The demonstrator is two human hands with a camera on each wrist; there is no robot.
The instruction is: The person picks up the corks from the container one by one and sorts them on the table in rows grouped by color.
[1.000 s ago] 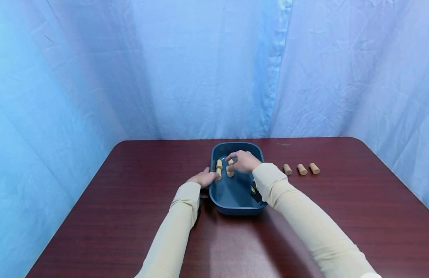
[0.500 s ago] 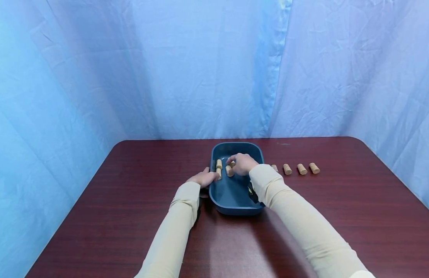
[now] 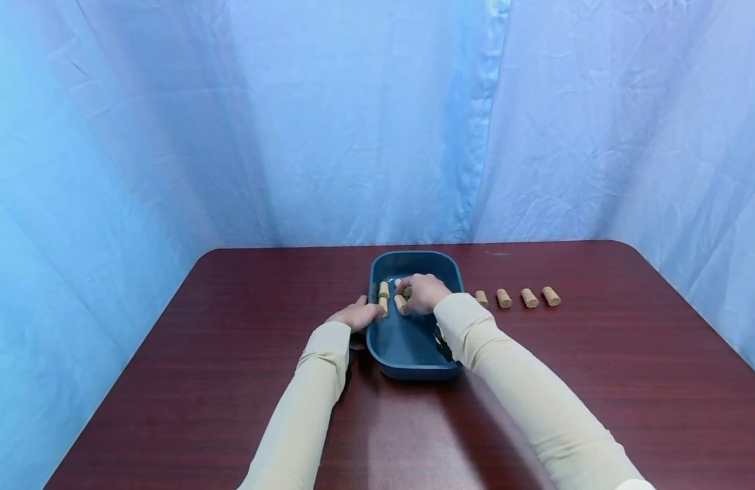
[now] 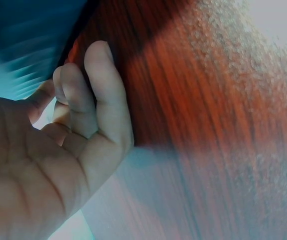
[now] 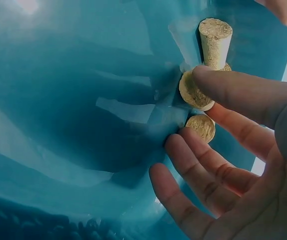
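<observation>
A dark blue plastic tray [image 3: 408,344] stands on the table with several tapered corks lying in it. At its left side my left hand [image 3: 356,315] grips the wall, thumb over the rim and fingers along the outside. In the left wrist view those fingers [image 4: 108,95] bend beside the ribbed wall. Inside the tray my right hand [image 3: 428,292] pinches a slanted cork [image 5: 187,91] between thumb and index finger. Another cork [image 5: 202,127] lies by the middle fingertip, partly hidden. Two corks form a column along the left, the nearer cork [image 5: 216,45] close to my left thumb.
Right of the tray, several more corks [image 3: 551,296] lie in a row on the dark red wooden table [image 3: 598,367]. Light blue curtains [image 3: 365,122] hang behind and on both sides. The near half of the tray's floor is bare.
My right hand has shifted slightly toward me, and the cork at its fingers has turned to a slant. A cork on the table has come out from behind my right sleeve. The left hand stays put.
</observation>
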